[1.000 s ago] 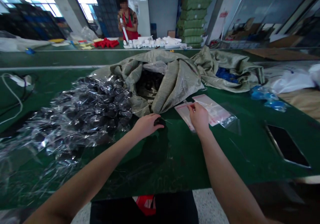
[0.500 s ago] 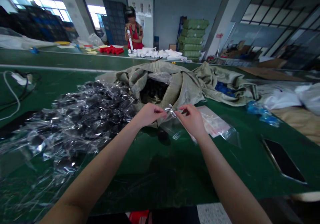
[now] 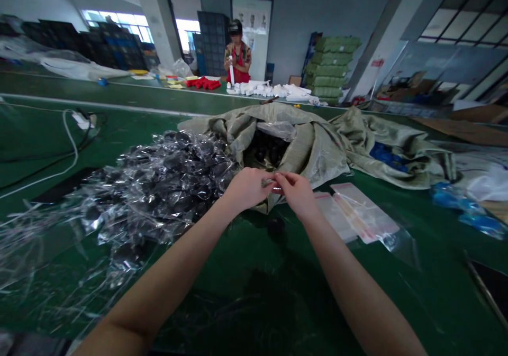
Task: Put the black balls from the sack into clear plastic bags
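Note:
My left hand (image 3: 249, 188) and my right hand (image 3: 294, 191) meet in front of the sack, fingertips pinched together. A shiny bit of clear plastic bag (image 3: 268, 183) shows between them; the fingers hide most of it. Just below, a round black piece (image 3: 275, 226) lies on the green table. Behind my hands, an olive woven sack (image 3: 323, 147) gapes, with several dark round pieces (image 3: 273, 148) inside. To the left is a heap of black pieces wrapped in clear plastic (image 3: 170, 181). Flat clear bags (image 3: 363, 213) lie right of my right hand.
Another sack (image 3: 420, 160) with blue contents sits at the right, near blue wrapped items (image 3: 468, 208). A phone (image 3: 490, 287) lies at the right edge. Cables (image 3: 71, 144) cross the left side. A person (image 3: 238, 60) in a red apron works beyond white pieces (image 3: 265, 89).
My hands have come together from slightly apart, both still pinching the clear plastic bag. The view has turned left, so the surroundings sit further right.

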Motion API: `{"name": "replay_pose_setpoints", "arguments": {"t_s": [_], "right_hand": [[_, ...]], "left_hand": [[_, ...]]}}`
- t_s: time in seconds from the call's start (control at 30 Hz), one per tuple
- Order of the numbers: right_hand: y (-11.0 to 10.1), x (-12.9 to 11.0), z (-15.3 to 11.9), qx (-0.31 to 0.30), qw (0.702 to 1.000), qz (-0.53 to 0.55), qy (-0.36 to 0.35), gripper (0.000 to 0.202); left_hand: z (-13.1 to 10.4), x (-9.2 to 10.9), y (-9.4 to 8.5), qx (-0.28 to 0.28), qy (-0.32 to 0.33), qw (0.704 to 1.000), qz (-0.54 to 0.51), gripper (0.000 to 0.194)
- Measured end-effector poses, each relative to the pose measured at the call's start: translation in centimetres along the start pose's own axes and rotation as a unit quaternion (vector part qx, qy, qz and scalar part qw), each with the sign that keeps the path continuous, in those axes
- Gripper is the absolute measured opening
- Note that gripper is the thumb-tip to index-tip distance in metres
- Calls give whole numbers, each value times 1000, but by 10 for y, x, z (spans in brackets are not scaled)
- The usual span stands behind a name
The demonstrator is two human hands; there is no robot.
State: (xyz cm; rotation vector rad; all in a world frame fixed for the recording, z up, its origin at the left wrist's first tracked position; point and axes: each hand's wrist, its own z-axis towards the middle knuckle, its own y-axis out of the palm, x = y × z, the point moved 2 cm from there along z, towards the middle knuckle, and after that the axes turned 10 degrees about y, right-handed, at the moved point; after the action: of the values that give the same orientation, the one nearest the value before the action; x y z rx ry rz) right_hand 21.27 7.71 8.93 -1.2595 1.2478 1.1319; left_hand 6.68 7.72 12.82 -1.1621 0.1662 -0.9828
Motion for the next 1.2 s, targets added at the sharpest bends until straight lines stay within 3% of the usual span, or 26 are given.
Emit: {"name": "replay_pose_setpoints", "arguments": {"t_s": [0.2, 0.47, 0.6, 0.73, 0.83, 1.03, 1.2], "right_hand": [[-5, 1, -2, -27, 996, 56, 60, 20], [-8, -6, -2, -86, 992, 12, 88, 18], [-11, -10, -6, -13, 987, -161, 24, 18], [-13, -19, -17, 127, 902, -404, -86, 21], [-13, -27, -24, 163, 861, -472, -93, 18], [-13, -42, -36, 129, 890, -430, -83, 22], [-13, -48, -47, 126, 894, -420, -91, 24]], "left_hand": [[1, -6, 4, 14, -15, 999, -25, 29], [2, -8, 12, -2, -46, 999, 28, 24], [-1, -1, 14, -5, -94, 987, 133, 24], [-3, 10, 14, -8, -103, 975, 198, 22], [-5, 20, 7, -6, -109, 968, 227, 24], [-10, 36, -8, -8, -86, 969, 230, 26], [-14, 42, -13, 14, -87, 968, 236, 27]]}}
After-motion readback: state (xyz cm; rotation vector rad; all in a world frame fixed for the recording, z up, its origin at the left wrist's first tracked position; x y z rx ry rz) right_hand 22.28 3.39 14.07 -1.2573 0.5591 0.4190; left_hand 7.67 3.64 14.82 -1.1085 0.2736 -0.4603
